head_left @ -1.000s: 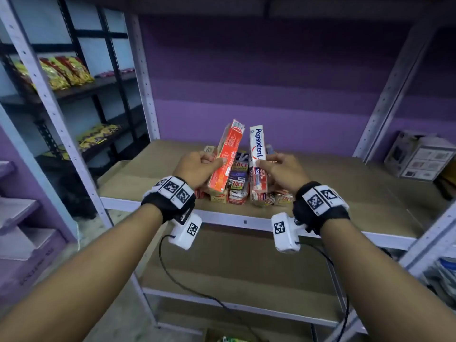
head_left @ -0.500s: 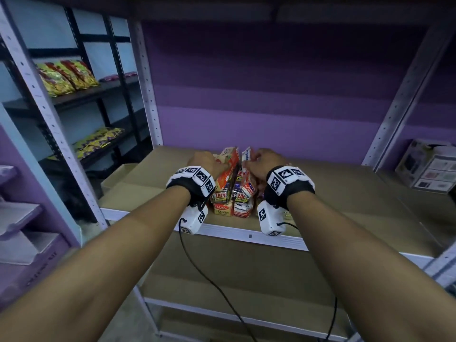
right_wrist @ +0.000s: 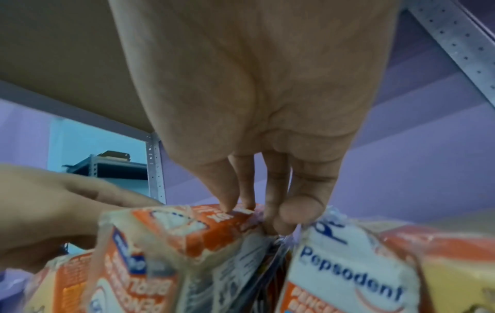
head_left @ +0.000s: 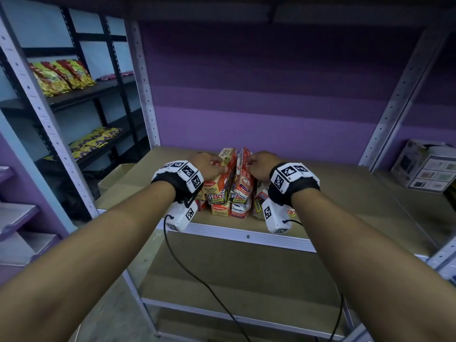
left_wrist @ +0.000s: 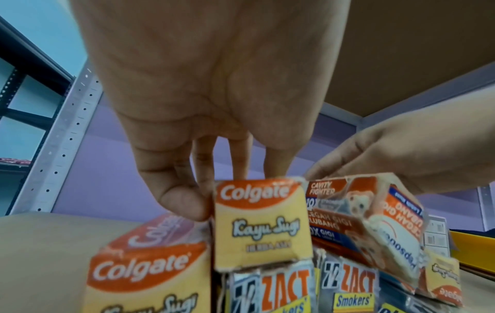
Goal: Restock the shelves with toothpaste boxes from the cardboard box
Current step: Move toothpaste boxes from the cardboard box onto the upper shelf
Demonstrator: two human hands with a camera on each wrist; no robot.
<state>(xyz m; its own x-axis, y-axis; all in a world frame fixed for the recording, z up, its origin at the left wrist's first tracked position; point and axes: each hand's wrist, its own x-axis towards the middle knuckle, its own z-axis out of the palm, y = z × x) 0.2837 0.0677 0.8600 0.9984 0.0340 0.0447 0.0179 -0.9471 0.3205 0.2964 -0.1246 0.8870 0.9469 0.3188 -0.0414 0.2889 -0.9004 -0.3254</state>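
Purple-backed shelf point(head_left: 333, 193): left hand point(head_left: 204, 164) pinches the Colgate box point(left_wrist: 261, 222), right hand point(head_left: 261, 164) pinches the Pepsodent box point(head_left: 243, 169); releasing unevenly could topple the pile point(head_left: 229, 201).

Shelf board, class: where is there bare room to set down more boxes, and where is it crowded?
Bare board lies right of the pile, towards the right upright; more lies left of it and behind, up to the purple wall. The front centre is crowded: stacked toothpaste boxes, with both hands on them.
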